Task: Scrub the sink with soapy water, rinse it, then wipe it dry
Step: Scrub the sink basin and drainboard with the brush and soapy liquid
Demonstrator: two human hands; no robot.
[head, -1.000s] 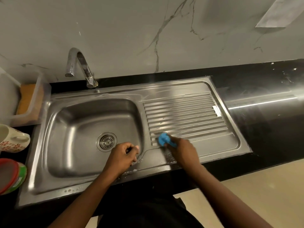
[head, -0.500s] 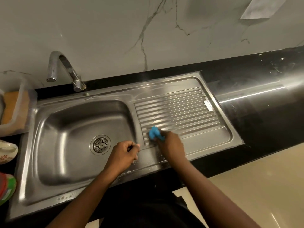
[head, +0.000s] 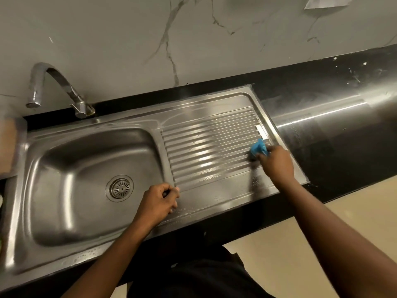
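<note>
A stainless steel sink (head: 64, 261) fills the left and middle of the head view, its bowl on the left with a round drain (head: 119, 188). The ribbed drainboard (head: 206, 147) lies to the right of the bowl and carries wet droplets along its near side. My right hand (head: 276, 163) presses a blue scrubber (head: 258, 148) onto the far right end of the ribs. My left hand (head: 159, 203) rests as a closed fist on the sink's front rim, at the bowl's right corner. Whether the fist holds anything is hidden.
A curved chrome tap (head: 62, 87) stands behind the bowl against a marble wall. Black countertop (head: 343, 130) runs to the right of the sink. A container with something orange (head: 8, 145) sits at the left edge. Beige floor (head: 300, 244) shows below the counter.
My right hand has swept the blue scrubber from the drainboard's near left corner across to its far right end. The left fist has stayed on the rim. The camera has shifted.
</note>
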